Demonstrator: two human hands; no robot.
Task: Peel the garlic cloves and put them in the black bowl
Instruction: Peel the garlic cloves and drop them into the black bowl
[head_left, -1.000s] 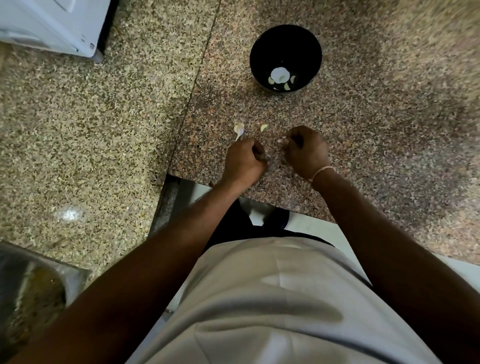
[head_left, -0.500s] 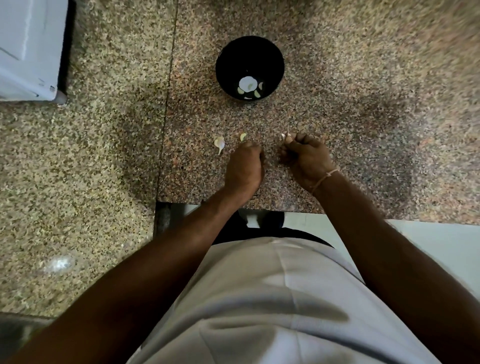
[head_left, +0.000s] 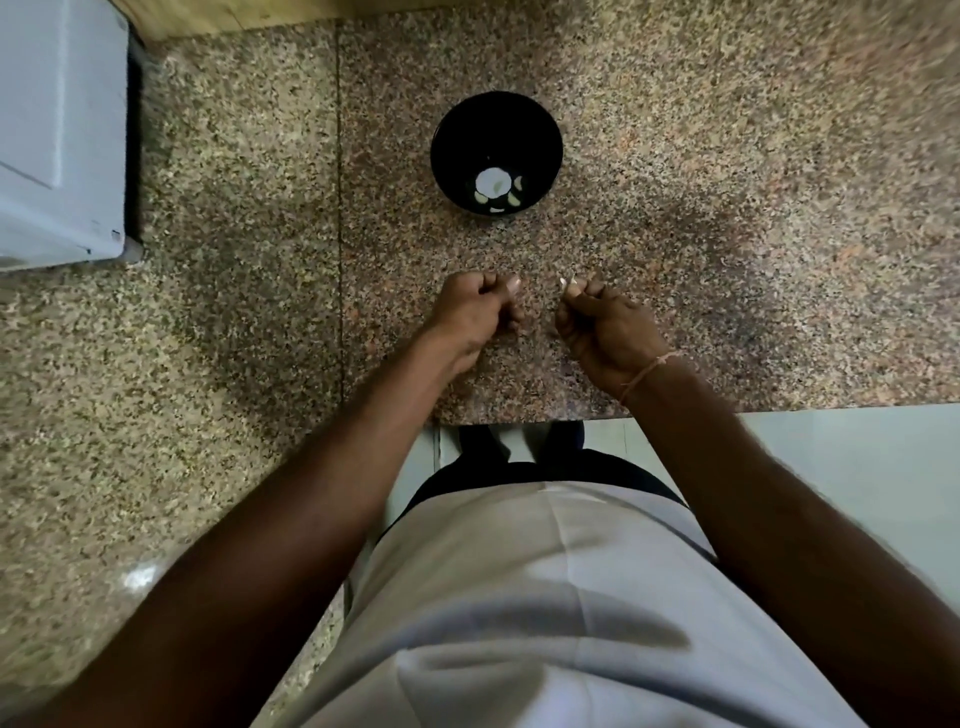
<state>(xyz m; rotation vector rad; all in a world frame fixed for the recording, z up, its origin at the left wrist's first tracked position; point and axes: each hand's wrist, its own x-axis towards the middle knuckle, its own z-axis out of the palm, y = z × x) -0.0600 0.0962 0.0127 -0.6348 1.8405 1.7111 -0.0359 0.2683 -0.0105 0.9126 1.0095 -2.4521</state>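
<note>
Right hand (head_left: 605, 325), at mid-frame, is pinching a small pale garlic clove (head_left: 569, 282) at its curled fingertips, while the left hand (head_left: 475, 312), just beside it, is curling its fingers; what it grips cannot be told. Black bowl (head_left: 496, 111), sitting above them on the granite counter (head_left: 753, 156), is holding peeled cloves (head_left: 514, 200).

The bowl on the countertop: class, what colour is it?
Black. The bowl shows best in the head view, with pale peeled garlic cloves at its bottom.
</note>
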